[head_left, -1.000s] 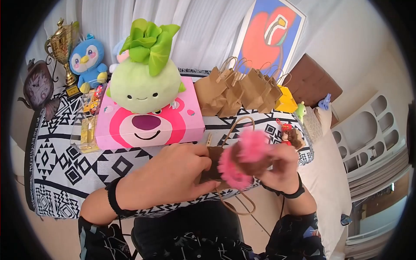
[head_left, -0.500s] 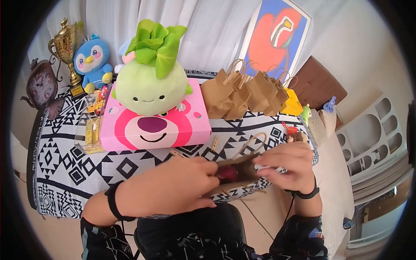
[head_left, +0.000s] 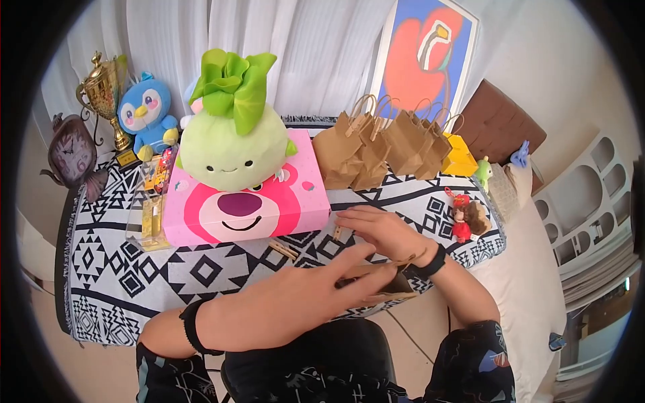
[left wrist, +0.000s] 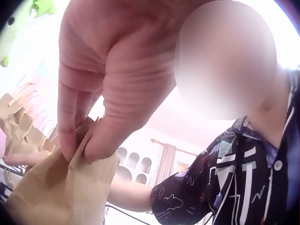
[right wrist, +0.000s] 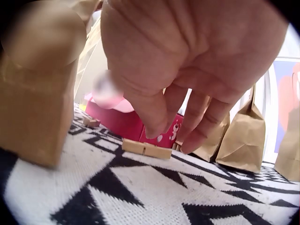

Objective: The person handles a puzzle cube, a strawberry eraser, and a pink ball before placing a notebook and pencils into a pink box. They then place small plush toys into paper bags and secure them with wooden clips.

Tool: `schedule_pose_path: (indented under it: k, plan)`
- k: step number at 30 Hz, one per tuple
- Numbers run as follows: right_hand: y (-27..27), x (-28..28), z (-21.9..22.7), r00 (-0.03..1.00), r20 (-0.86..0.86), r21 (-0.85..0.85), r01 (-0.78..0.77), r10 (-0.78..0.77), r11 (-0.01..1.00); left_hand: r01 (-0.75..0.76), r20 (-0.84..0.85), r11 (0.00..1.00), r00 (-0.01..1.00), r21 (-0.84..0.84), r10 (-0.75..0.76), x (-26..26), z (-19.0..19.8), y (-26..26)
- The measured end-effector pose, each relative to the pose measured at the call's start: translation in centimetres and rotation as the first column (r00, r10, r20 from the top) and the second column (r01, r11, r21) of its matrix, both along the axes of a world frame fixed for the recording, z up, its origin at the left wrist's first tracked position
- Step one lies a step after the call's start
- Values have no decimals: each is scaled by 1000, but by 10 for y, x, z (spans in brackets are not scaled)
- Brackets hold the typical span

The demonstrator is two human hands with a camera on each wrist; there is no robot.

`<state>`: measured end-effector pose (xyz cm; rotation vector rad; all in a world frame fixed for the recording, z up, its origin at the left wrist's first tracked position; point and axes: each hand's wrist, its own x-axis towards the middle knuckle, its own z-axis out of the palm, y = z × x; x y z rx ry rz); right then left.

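My left hand point(head_left: 302, 289) pinches the top edge of a brown paper bag point(left wrist: 61, 187) between thumb and fingers, at the front of the table. In the head view that hand covers much of the bag, and its contents are hidden. My right hand point(head_left: 390, 235) reaches past the bag, fingers extended toward a wooden clothespin point(head_left: 337, 232) by the pink box. Seen from the right wrist, the fingertips hover just above the cloth beside a clothespin point(right wrist: 146, 149), with nothing held. More wooden clothespin point(head_left: 282, 250) pieces lie left of there.
A pink bear-face box point(head_left: 242, 215) bears a green-leaved plush point(head_left: 232, 154). Several brown paper bags point(head_left: 376, 148) stand at the back, near a yellow box point(head_left: 459, 158). Small dolls point(head_left: 467, 218) lie at the right. A trophy point(head_left: 104, 101), clock point(head_left: 70, 151) and blue plush point(head_left: 148, 114) stand left.
A fluffy pink item in my right hand went into the paper bag. That hand then left the bag and moved left and forward toward the clothespin. My left hand stayed at the bag.
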<state>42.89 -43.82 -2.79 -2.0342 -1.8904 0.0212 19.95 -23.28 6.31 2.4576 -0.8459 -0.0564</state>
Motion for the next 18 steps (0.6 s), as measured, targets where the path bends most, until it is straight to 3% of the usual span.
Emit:
schedule_pose_path:
  k: [3,5,6,8,11,13,14,17,18]
  plan:
    - [8,11,-22,1000,9,13,-17,17,1000,-116,-13,991,993,-73,116,9,-15,0]
    - [6,20,-30,999,10,-28,37,-37,999,-262,-168,939,959,-221,228,16,-25,0]
    - [3,33,-48,999,-10,15,41,-41,999,-268,-168,938,958,-222,234,16,-26,1]
    - [-6,27,-33,997,-17,19,70,-69,997,-328,-131,893,944,-308,302,17,-28,1]
    - [-25,17,-16,984,-55,41,175,-172,984,-327,-51,903,944,-277,326,22,-35,4]
    - [-41,12,-1,827,-395,-8,431,-399,902,-294,20,912,950,-286,313,28,-45,4]
    - [-51,11,3,795,-435,47,488,-422,871,-267,92,921,948,-284,304,29,-48,3]
    - [-77,3,28,567,-730,99,642,-383,761,-276,83,879,940,-388,332,31,-52,-2]
    - [-87,-2,40,581,-717,136,659,-385,740,-275,81,876,940,-397,332,32,-55,-3]
